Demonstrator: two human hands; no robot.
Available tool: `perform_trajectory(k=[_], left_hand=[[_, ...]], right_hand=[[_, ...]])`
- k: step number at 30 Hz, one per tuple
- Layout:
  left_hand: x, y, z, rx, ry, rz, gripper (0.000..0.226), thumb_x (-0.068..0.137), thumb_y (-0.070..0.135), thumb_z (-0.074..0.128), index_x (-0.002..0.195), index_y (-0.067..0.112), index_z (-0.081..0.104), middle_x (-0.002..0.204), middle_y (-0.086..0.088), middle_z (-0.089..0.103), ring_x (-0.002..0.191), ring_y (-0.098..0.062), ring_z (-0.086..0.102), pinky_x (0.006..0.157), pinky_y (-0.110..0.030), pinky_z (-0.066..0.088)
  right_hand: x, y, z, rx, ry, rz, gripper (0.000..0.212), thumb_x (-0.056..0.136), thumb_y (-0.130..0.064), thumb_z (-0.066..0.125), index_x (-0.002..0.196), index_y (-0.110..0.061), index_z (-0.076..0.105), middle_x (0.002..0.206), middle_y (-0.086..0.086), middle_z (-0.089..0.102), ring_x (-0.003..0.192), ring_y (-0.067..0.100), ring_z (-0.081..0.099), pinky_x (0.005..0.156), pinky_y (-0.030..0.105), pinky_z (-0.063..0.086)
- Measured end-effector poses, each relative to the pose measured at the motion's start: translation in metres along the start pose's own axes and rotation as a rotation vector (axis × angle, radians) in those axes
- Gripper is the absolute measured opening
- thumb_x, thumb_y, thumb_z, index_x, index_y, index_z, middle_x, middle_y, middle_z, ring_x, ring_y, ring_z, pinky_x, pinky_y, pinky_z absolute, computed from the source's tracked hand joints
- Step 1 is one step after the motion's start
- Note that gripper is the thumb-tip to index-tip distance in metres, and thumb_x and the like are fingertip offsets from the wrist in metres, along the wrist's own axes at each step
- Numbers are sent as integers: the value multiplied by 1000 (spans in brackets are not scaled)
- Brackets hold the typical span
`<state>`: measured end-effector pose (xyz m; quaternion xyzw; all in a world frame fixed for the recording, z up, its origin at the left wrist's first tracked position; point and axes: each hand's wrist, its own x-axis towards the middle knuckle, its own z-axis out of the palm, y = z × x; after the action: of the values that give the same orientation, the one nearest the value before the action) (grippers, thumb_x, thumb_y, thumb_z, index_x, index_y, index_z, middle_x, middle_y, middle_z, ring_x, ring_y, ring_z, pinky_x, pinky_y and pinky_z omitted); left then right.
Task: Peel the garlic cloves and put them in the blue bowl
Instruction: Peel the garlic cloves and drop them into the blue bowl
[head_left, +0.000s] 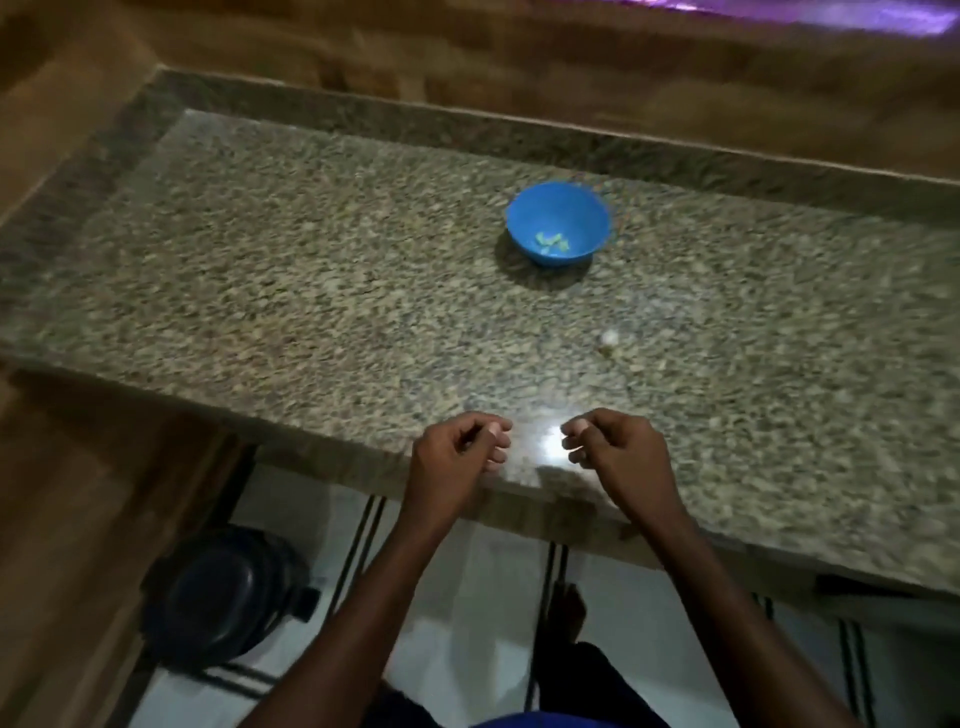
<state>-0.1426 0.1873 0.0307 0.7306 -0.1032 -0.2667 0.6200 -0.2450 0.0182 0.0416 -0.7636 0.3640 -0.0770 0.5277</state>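
Several peeled cloves (551, 242) lay in the bowl (524, 218); one clove (609, 339) waited on the worktop (311, 270). Whether either hand's (457, 448) (615, 446) curled grip held anything was unclear.

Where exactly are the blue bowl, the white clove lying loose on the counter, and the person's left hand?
blue bowl (582, 208): head view, bare inner wall.
white clove (609, 339): head view, its middle.
left hand (457, 449): head view, back of the hand.
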Motion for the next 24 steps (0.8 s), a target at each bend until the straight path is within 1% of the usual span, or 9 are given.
perform_trajectory(k=[3,6,8,12,14,16,18,20,24], left_hand=[[31,5,49,66,-38,-29,17,99,10,60,98,10,77,84,-12,75,70,-20,68,69,-40,58],[70,-1,78,270,-54,41,13,96,17,66,101,18,77,88,-3,76,81,-18,71,76,-38,60],[94,-8,91,437,-73,127,19,92,18,69,110,16,75,102,-2,72,92,-16,68,84,-35,57],[133,-22,105,814,-123,307,44,83,27,64,124,9,67,116,-13,62,109,-31,56,94,-38,46],[146,-26,109,944,-122,368,46,81,28,63,124,9,66,114,-12,60,108,-33,54,91,-41,46],[155,-26,110,998,-108,399,42,81,24,66,121,10,66,111,-10,58,104,-32,53,88,-43,47],[164,-25,108,1010,-76,424,39,82,19,65,120,10,66,110,-10,58,103,-32,53,86,-43,47],[171,-25,103,1007,-48,444,39,82,19,59,120,10,65,111,-10,58,102,-31,52,87,-44,48],[182,-24,95,990,-53,470,35,85,14,61,119,8,65,110,-9,56,102,-31,52,87,-46,49]], right_hand=[[28,25,-42,-47,42,40,22,95,-17,58,81,-22,75,72,-5,75,66,11,72,74,44,61],[52,38,-68,-176,95,23,18,94,-19,62,83,-21,75,72,-10,73,70,6,70,70,28,55],[71,45,-76,-270,130,20,12,92,-21,65,85,-19,74,71,-13,69,70,1,68,63,21,47],[116,55,-75,-465,247,75,15,87,-29,70,98,-18,70,87,5,73,86,30,69,69,32,48],[133,58,-75,-539,296,89,18,87,-29,71,91,-14,61,88,9,67,84,33,65,64,33,42],[146,60,-75,-576,295,105,21,89,-26,70,87,-14,54,87,9,62,83,33,63,63,32,36],[157,59,-75,-580,288,81,10,88,-17,67,87,-13,57,87,9,64,83,33,63,62,32,36],[170,50,-75,-525,316,57,3,87,-12,63,84,-13,62,82,10,67,79,33,65,61,32,39],[204,-4,-68,-349,377,-9,10,88,-15,67,94,-21,70,80,4,71,72,23,67,63,31,51]])
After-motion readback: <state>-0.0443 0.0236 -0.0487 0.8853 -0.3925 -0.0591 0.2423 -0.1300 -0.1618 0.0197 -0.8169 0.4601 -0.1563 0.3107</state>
